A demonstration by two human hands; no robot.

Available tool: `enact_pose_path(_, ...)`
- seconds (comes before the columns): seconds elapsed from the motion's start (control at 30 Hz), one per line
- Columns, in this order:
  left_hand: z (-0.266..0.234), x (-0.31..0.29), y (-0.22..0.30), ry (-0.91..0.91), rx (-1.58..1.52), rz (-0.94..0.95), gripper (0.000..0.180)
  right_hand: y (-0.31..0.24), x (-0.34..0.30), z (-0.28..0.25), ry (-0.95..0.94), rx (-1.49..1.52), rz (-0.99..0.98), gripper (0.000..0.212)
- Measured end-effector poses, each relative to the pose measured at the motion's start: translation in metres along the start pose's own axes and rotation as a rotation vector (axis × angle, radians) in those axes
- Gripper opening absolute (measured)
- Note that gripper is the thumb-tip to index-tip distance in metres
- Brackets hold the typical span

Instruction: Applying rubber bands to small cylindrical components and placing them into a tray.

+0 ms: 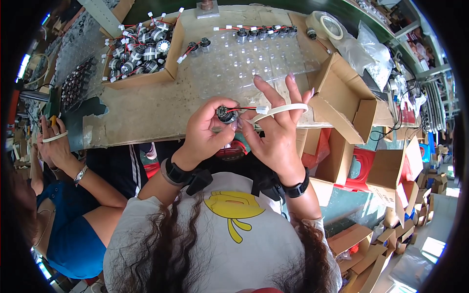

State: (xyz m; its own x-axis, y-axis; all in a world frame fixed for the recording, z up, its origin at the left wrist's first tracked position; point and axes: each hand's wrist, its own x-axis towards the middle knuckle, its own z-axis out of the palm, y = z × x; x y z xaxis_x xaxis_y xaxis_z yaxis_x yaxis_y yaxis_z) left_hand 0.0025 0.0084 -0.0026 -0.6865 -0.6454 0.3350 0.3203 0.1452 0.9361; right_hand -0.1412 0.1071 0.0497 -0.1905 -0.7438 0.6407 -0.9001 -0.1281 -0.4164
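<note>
My left hand (202,129) is closed round a small black motor-like cylinder (226,115), its round end with a circuit face turned up. Red and black wires run from it to the right and end in a white plug (262,110). Close beside it, my right hand (276,129) has thumb and index finger near the cylinder's right side, while the other fingers spread upward. A narrow white band, perhaps a thin tape roll (281,111), is looped about those fingers. Whatever lies between the right thumb and fingertip is too small to make out.
A cardboard box (141,80) full of wired cylinders stands at the far left. More cylinders (254,34) line a clear plastic tray (224,63). An open box (342,97) and a tape roll (332,28) lie right. A co-worker's hand (54,141) is at the left.
</note>
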Motion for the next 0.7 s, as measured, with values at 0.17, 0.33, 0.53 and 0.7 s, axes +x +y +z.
enact_pose_path(0.17,-0.003,0.003,0.004,-0.192,0.249,0.267,0.038,0.031,0.012,0.004,0.141,-0.199,0.151,0.003)
enact_pose_path(0.33,-0.018,0.003,0.016,0.177,-0.186,-0.134,0.045,0.018,0.015,-0.016,0.150,-0.020,0.098,0.002)
enact_pose_path(0.53,-0.080,0.049,0.037,0.378,0.365,0.079,0.053,0.021,-0.012,-0.011,0.036,0.061,0.145,0.002)
enact_pose_path(0.7,-0.148,0.084,0.072,0.617,1.042,0.066,0.057,0.015,-0.012,-0.012,-0.036,0.086,0.125,0.001)
